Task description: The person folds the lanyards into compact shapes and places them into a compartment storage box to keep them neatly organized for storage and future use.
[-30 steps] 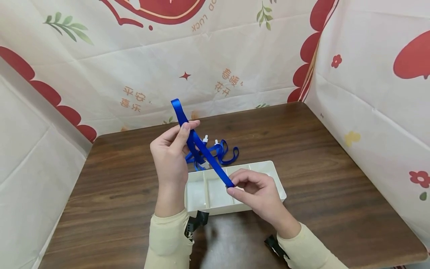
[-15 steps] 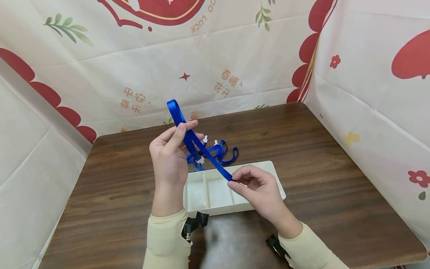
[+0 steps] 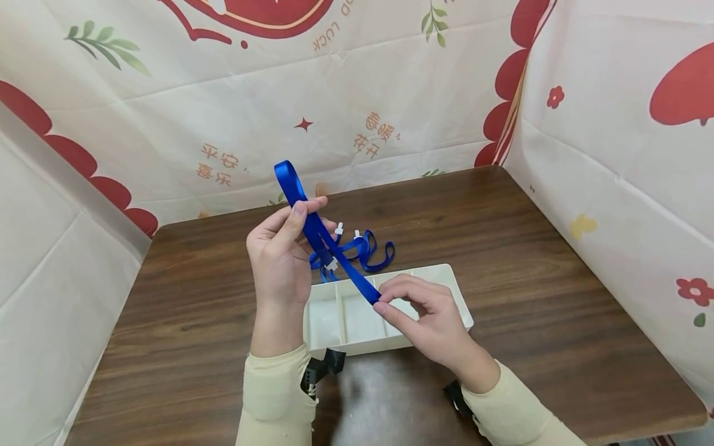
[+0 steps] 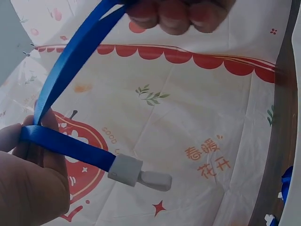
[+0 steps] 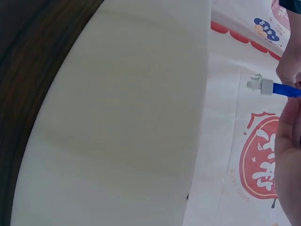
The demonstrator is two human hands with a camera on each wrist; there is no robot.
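Near the centre of the head view, my left hand pinches a blue lanyard between thumb and fingers. A closed loop of its strap stands up above that hand. The lanyard's white plastic clip hangs free on a short piece of strap, as the left wrist view shows. Lower and to the right, my right hand pinches the strap's other end over the tray, and the strap runs straight between both hands. What lies between the right fingertips is hidden.
A white divided tray stands on the brown wooden table below the right hand. Several blue lanyards with white clips lie heaped just behind it. A printed cloth backdrop encloses the table's far and side edges.
The right hand has shifted slightly left and up with the strap end. The lanyard's upper loop leans a little further left, and the hanging clip has moved slightly up and left.
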